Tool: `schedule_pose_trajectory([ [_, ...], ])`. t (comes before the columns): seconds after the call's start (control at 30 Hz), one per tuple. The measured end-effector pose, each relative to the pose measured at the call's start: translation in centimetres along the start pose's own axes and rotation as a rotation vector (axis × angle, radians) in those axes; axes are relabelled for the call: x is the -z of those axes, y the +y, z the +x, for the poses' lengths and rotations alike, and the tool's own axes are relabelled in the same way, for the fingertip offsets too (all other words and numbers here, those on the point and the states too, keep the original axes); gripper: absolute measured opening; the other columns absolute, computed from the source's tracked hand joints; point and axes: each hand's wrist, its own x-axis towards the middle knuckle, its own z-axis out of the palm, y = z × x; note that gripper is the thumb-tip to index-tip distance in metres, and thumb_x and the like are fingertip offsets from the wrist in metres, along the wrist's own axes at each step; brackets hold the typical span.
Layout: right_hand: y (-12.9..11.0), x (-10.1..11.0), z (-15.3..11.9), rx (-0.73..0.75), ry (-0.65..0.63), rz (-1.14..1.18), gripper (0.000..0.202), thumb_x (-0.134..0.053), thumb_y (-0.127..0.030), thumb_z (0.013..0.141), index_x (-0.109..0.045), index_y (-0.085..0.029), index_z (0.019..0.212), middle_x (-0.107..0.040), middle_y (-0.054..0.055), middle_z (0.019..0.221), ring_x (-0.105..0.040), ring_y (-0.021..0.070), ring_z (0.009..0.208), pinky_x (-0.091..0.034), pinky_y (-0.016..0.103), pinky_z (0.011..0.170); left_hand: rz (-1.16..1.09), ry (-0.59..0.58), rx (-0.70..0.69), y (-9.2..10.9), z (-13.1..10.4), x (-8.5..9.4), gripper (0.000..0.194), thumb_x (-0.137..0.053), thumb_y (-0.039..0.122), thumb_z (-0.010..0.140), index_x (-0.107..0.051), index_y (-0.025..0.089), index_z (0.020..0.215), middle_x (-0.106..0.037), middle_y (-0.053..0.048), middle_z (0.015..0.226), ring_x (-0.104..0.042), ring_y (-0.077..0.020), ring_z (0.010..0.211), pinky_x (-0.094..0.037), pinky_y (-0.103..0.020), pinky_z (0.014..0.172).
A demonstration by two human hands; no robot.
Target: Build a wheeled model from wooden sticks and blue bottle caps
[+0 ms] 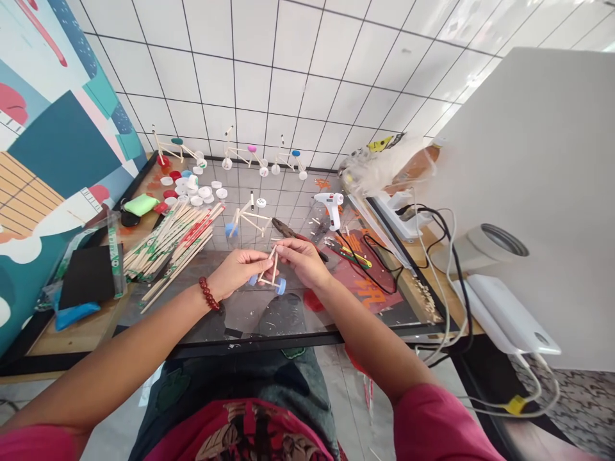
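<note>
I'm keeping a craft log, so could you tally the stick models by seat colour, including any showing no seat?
Teal seat: 1
Pink seat: 1
Blue seat: 1
No seat visible: 2, the unheld frame and the held frame
Total: 5

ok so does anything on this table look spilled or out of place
Mostly stray debris: small pale bits are scattered beside the white glue gun, and pale crumbs litter the right side of the tabletop, looking like unswept waste. Nothing looks clearly damaged.
</note>
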Motion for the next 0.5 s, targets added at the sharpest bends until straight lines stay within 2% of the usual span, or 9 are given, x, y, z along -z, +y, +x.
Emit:
schedule_pose_trajectory([
  [0.23, -0.02, 0.08, -0.14, -0.019, 0.0, 0.007, 0.03, -0.092, -0.042, 0.059, -0.078, -0.021, 0.075, -0.069, -0.002, 0.068, -0.05, 0.0073, 0.058, -0.041, 0.023, 0.058, -0.022, -0.055, 0.021, -0.41, -0.13, 0.41, 0.036, -0.078, 0.051, 0.076, -0.078, 0.015, 0.078, -0.074, -0.009, 0.081, -0.065, -0.0168, 0.074, -0.05, -0.023, 0.058],
  [0.4, -0.36, 0.09, -0.27, -0.012, -0.032, -0.007, 0.032, -0.091, -0.042, 0.061, -0.081, -0.023, 0.084, -0.069, -0.003, 0.069, -0.053, 0.0082, 0.06, -0.044, 0.023, 0.06, -0.022, -0.015, 0.114, -0.03, -0.48, 0.58, 0.039, -0.082, 0.052, 0.071, -0.08, 0.015, 0.085, -0.077, -0.013, 0.084, -0.07, -0.0192, 0.072, -0.053, -0.026, 0.058],
  [0.5, -0.38, 0.23, -0.26, -0.015, -0.03, -0.033, 0.031, -0.092, -0.043, 0.059, -0.08, -0.022, 0.078, -0.069, -0.001, 0.067, -0.051, 0.0094, 0.058, -0.043, 0.025, 0.059, -0.059, -0.013, 0.12, 0.12, -0.49, 0.65, 0.042, -0.081, 0.055, 0.071, -0.08, 0.014, 0.083, -0.077, -0.014, 0.082, -0.07, -0.0196, 0.07, -0.055, -0.026, 0.058],
])
